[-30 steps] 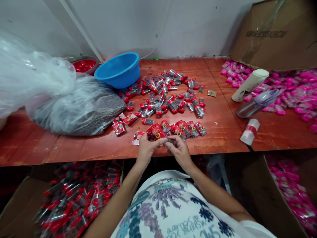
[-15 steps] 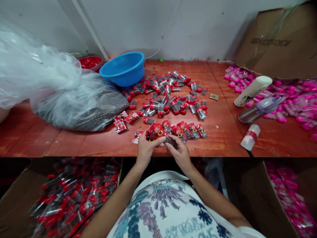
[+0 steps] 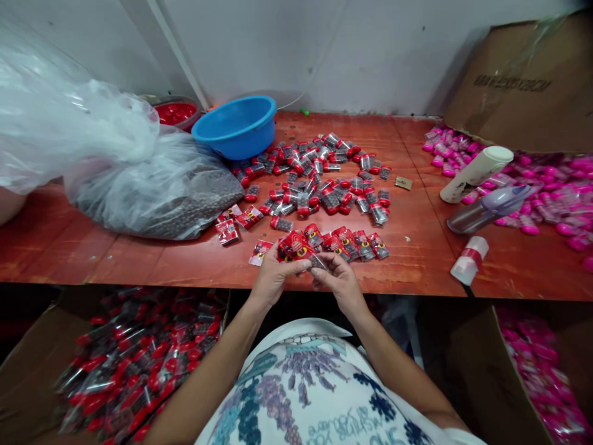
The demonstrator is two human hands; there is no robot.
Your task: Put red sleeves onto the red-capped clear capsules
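Observation:
A red printed packet (image 3: 295, 245), with a clear, dark-filled end, is held just above the table's front edge. My left hand (image 3: 272, 277) is closed on its left side, thumb lying along the lower edge. From the right, my right hand (image 3: 341, 279) pinches the dark, clear end (image 3: 319, 262) between thumb and fingers. Whether that end is one piece with the red part is hard to see. Behind the hands lies a row of similar red packets (image 3: 348, 243). Farther back spreads a pile of small clear containers (image 3: 331, 199) with red caps and dark contents.
Flat red packets (image 3: 227, 233) lie beside a clear bag of dark beads (image 3: 162, 198). A blue basin (image 3: 236, 130) stands behind. To the right are a white bottle (image 3: 477, 174), a purple-lidded bottle (image 3: 486, 210), a tape-like roll (image 3: 469, 259) and pink containers (image 3: 556, 204). Boxes sit below the table.
The view has shifted slightly. Both hands stay on the packet, and a bit more of its clear, dark end shows between them.

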